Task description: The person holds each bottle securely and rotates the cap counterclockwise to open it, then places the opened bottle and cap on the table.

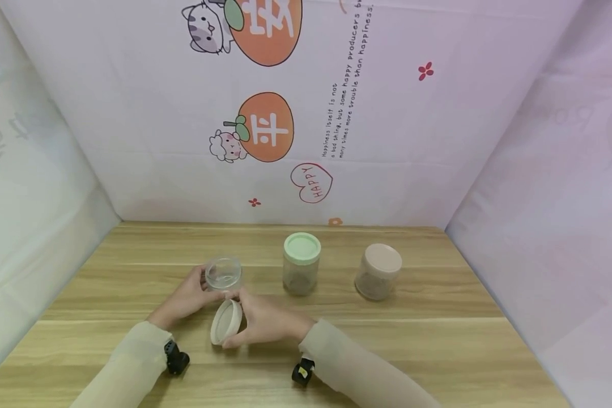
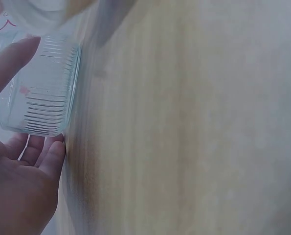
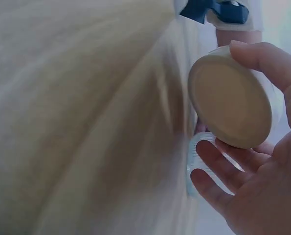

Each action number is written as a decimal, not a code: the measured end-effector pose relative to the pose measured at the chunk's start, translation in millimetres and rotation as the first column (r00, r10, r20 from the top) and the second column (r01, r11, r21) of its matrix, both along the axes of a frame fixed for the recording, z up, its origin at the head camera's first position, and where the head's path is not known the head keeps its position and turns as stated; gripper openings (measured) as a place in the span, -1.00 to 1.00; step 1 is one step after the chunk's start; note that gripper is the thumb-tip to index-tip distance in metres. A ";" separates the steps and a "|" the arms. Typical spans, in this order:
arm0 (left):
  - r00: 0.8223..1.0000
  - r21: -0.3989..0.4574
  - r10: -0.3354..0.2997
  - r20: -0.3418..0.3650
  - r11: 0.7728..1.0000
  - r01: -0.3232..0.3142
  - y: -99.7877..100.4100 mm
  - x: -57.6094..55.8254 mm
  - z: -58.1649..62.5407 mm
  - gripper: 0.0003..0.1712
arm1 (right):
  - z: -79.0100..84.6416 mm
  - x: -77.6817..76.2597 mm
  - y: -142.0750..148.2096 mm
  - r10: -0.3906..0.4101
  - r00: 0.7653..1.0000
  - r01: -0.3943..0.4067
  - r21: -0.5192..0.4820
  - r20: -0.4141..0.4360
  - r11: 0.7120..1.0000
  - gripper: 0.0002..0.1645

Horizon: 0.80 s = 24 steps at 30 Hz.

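A clear glass jar (image 1: pixel 224 273) without a lid stands upright on the wooden table, left of the middle. My left hand (image 1: pixel 187 296) holds it from the left, thumb in front and fingers on the far side; the left wrist view shows the jar's ribbed wall (image 2: pixel 47 105). Just in front of the jar, my right hand (image 1: pixel 267 320) pinches a cream-coloured lid (image 1: pixel 226 322) between thumb and fingers. The lid is tilted on edge, its hollow side facing left in the head view. From the right wrist, the lid's flat top (image 3: pixel 231 100) shows.
A jar with a green lid (image 1: pixel 302 249) stands right of my hands, and one with a beige-pink lid (image 1: pixel 382 258) is farther right. White printed cloth (image 1: pixel 387 124) closes off the back and both sides of the table (image 1: pixel 413 351).
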<state>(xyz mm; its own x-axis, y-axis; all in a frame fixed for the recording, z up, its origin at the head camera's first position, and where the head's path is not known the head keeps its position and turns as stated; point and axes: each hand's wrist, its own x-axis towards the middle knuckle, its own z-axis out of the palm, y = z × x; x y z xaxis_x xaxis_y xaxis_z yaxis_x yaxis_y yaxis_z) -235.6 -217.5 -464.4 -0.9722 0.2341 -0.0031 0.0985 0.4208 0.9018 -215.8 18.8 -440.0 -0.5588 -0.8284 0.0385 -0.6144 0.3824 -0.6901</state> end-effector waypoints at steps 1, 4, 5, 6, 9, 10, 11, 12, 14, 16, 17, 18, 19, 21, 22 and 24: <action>1.000 -0.002 0.001 0.000 1.000 -0.001 0.1 -0.4 -0.3 0.09 | -1.9 0.1 -0.5 0.013 1.000 -0.013 -0.007 0.001 1.000 0.04; 1.000 0.006 0.005 0.001 1.000 -0.005 0.8 -0.7 -0.9 0.10 | -7.0 0.0 -2.0 0.035 0.999 -0.035 -0.004 -0.023 0.999 0.00; 1.000 0.006 0.006 0.003 1.000 -0.006 0.8 -0.6 -0.9 0.10 | -8.3 -0.1 -2.8 0.038 0.999 -0.038 0.000 -0.034 0.999 -0.01; 1.000 0.006 0.009 0.003 1.000 -0.009 1.1 -0.6 -0.9 0.10 | -9.4 -0.3 -3.6 0.038 0.998 -0.038 0.008 -0.049 0.999 -0.03; 1.000 0.014 0.013 0.001 1.000 -0.013 1.8 0.1 -0.9 0.10 | -12.1 -0.8 -6.6 0.036 0.993 -0.030 0.057 -0.116 0.998 -0.05; 1.000 0.017 0.013 0.004 1.000 -0.013 1.9 0.3 -0.8 0.10 | -12.9 -0.8 -7.8 0.036 0.989 -0.026 0.075 -0.142 0.997 -0.06; 1.000 0.018 0.009 0.004 1.000 -0.009 2.0 0.7 -0.5 0.11 | -13.8 -0.5 -8.8 0.033 0.985 -0.018 0.096 -0.167 0.995 -0.07; 1.000 0.021 0.008 0.005 1.000 -0.008 2.1 0.8 -0.3 0.11 | -14.3 0.1 -9.8 0.030 0.982 -0.009 0.113 -0.186 0.994 -0.07; 1.000 0.027 0.004 0.012 1.000 -0.004 2.8 1.5 0.7 0.12 | -15.4 1.9 -11.5 0.014 0.978 0.016 0.139 -0.210 0.990 -0.08; 1.000 0.023 0.001 0.015 1.000 -0.001 3.0 1.8 1.5 0.12 | -16.3 3.6 -12.5 -0.008 0.975 0.042 0.152 -0.221 0.987 -0.09; 1.000 0.022 -0.001 0.016 1.000 0.000 3.1 1.8 1.9 0.12 | -16.6 4.3 -13.0 -0.019 0.975 0.054 0.155 -0.221 0.986 -0.09; 1.000 0.023 -0.001 0.018 1.000 0.001 3.1 1.8 2.3 0.12 | -16.5 4.9 -13.5 -0.028 0.976 0.063 0.155 -0.218 0.986 -0.10; 1.000 0.019 0.004 0.022 1.000 -0.005 3.3 1.9 2.7 0.12 | -16.3 5.1 -13.9 -0.033 0.976 0.067 0.152 -0.214 0.986 -0.10; 1.000 0.018 0.008 0.029 1.000 -0.008 3.2 1.8 3.2 0.12 | -15.8 5.3 -14.7 -0.038 0.976 0.071 0.148 -0.215 0.986 -0.10; 1.000 0.016 0.004 0.029 1.000 -0.005 3.1 1.7 3.3 0.11 | -15.3 5.2 -15.2 -0.037 0.975 0.071 0.148 -0.218 0.986 -0.09; 0.999 0.012 0.006 0.036 1.000 -0.006 2.8 1.8 3.1 0.11 | -14.6 5.3 -15.7 -0.035 0.973 0.071 0.150 -0.230 0.986 -0.06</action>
